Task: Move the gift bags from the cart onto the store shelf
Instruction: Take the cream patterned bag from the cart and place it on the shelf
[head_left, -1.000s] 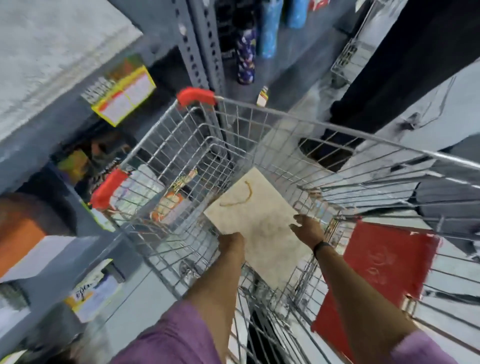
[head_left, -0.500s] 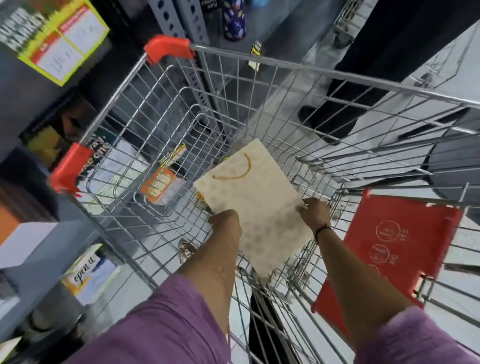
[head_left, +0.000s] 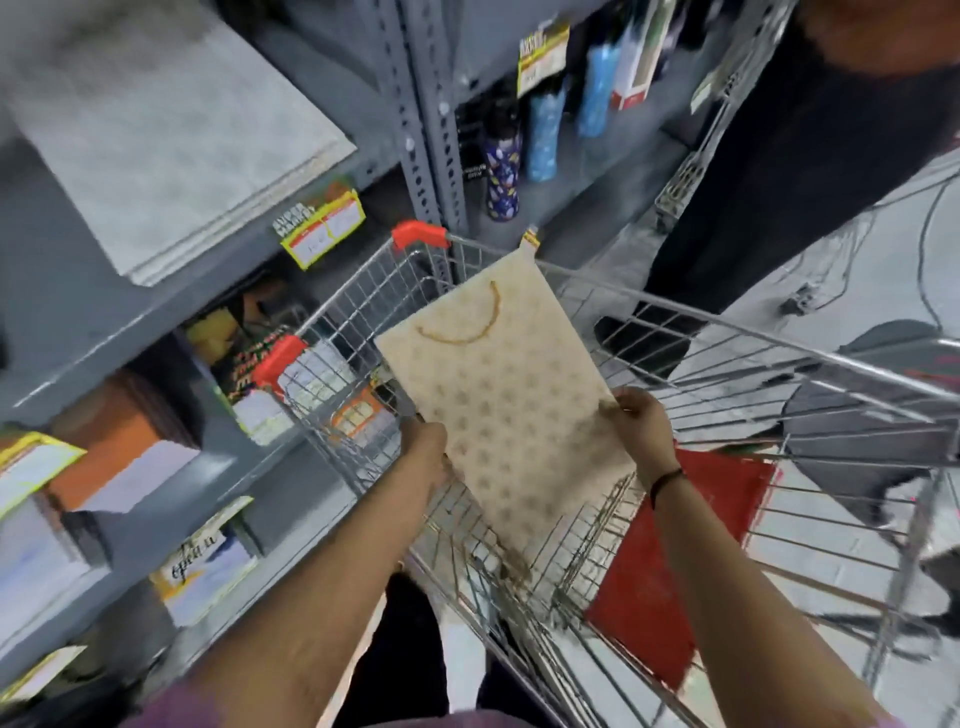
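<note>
A grey metal store shelf (head_left: 218, 306) fills the left side, its upper board carrying a flat stack of pale gift bags (head_left: 171, 140) lying on their sides, with a yellow price label (head_left: 322, 231) on the board's edge. The lower levels hold boxed goods, too blurred to identify. Just right of the shelf upright, patterned bottles (head_left: 501, 166) stand on another shelf. Beside the shelving stands a wire cart (head_left: 727, 332) with red corner caps. The left hand (head_left: 428, 452) is closed on the left edge of a cream gift bag (head_left: 504, 400) with a gold cord handle, and the right hand (head_left: 639, 426) pinches its right edge; the bag is held flat above the cart's basket. At right, 1 red gift bag (head_left: 675, 561) remains in the cart.
</note>
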